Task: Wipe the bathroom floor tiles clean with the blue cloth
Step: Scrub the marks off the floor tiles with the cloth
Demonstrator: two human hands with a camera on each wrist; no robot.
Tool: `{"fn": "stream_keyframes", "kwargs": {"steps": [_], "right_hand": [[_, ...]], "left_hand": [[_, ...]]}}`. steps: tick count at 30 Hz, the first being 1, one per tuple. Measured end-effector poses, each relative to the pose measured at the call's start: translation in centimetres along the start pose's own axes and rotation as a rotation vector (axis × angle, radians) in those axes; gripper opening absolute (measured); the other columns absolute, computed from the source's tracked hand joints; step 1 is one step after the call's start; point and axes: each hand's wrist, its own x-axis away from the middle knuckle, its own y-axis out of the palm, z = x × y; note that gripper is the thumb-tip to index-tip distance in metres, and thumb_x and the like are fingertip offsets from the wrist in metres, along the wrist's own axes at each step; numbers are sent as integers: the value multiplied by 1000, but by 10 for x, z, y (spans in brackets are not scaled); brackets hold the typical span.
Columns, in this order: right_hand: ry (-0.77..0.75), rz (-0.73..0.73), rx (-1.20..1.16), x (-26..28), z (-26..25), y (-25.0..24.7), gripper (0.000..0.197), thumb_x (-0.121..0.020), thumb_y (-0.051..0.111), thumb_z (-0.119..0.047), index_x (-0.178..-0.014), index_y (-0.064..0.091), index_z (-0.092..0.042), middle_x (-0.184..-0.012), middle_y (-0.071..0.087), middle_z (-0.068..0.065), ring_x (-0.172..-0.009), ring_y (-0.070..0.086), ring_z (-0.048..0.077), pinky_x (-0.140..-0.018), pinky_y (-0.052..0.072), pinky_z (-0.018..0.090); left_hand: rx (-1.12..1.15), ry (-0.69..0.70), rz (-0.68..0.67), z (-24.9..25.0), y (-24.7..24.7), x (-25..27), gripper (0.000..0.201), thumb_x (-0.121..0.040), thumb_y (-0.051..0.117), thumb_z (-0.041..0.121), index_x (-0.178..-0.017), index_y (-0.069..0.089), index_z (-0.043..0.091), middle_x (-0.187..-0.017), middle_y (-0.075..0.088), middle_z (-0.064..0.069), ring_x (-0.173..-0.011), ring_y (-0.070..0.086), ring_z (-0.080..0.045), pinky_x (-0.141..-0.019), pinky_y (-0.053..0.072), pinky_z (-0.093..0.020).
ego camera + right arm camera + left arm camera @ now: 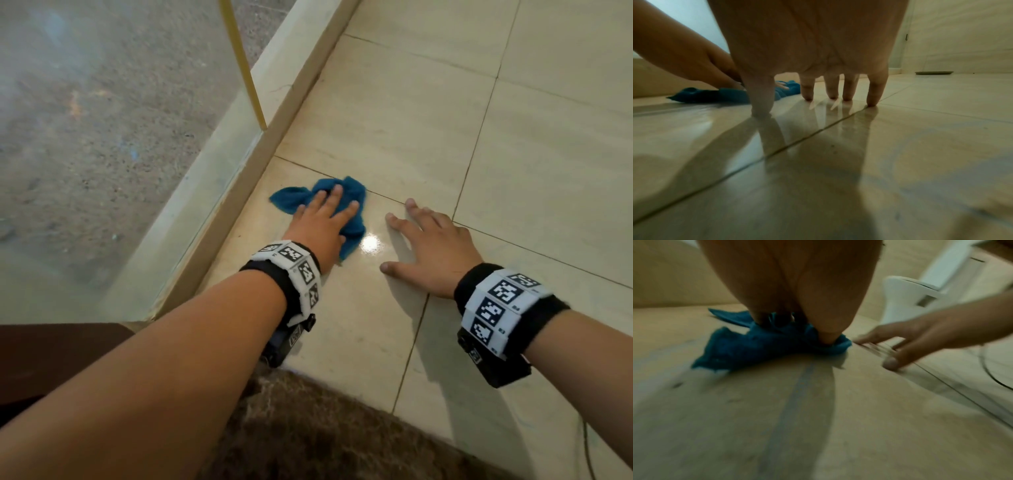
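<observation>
Head view shows the left hand (320, 222) pressing straight, spread fingers on a crumpled, fuzzy blue cloth (352, 202) lying on glossy beige floor tiles (394, 130) just beside a stone curb (219, 212) under a glass panel (102, 120). Right hand (435, 253) rests flat nearby — fingers apart, holding nothing. Both wristbands (496, 308) carry black-and-white square codes — no readable writing.

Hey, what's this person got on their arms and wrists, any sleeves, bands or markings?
No sleeves: both forearms are bare. Each wrist carries a black strap with a band of white tiles printed with black square code markers, on the left wrist and the right wrist. Under each band hangs a small black camera box. The left hand and right hand wear no gloves; no rings show.
</observation>
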Motion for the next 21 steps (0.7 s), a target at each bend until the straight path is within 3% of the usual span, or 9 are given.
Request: {"fn": "stream_keyframes", "kwargs": {"steps": [3,6,9,12,15,17,21], "right_hand": [[-6,-1,2,-1,0,-1,84,-79,49,-68,-147,10,-38,-159,-5,-5,-144,7,23,-110,22,46],[-10,-2,2,-2,1,0,85,-79,48,-69,-147,7,-38,-158,-6,-4,-144,6,22,-111,22,46],[-18,-10,-5,-2,0,1,85,-81,48,-67,-147,6,-37,-158,-7,-2,-145,4,24,-113,22,46],[-33,-3,-18,-4,0,1,84,-81,51,-64,-147,9,-34,-159,-5,2,-145,6,26,-114,21,46],[-23,5,-38,-4,-1,2,84,-80,53,-64,-147,12,-35,-159,-4,2,-145,6,25,-115,20,46],[-22,8,-44,-5,0,4,84,-79,54,-64,-147,13,-36,-159,-4,1,-145,6,25,-115,19,45],[-7,-3,-40,-6,0,3,86,-79,53,-64,-147,9,-37,-159,-5,0,-145,5,25,-116,18,45]], "left_hand": [[-53,124,-39,15,3,-10,63,-103,39,25,-154,2,30,-161,-14,0,-149,-5,-22,-118,7,-44],[32,-73,32,2,-3,-23,65,-103,39,28,-154,-1,29,-161,-16,-1,-149,-6,-24,-120,6,-44],[65,-192,-16,-9,-17,-34,71,-101,44,27,-154,-4,29,-160,-20,-2,-148,-9,-26,-119,5,-47],[-29,-60,-55,7,-21,-44,82,-97,53,20,-154,-5,30,-160,-20,-2,-148,-9,-26,-118,8,-49],[-116,92,-73,28,-13,-52,81,-97,53,18,-153,-4,33,-160,-19,0,-149,-8,-24,-118,6,-48],[-110,87,-73,30,-15,-57,80,-97,53,21,-153,-4,34,-160,-19,-1,-149,-7,-24,-120,6,-46],[-20,-75,-85,19,-21,-50,81,-98,52,22,-153,-6,32,-159,-22,-2,-148,-7,-25,-120,8,-45]]}}
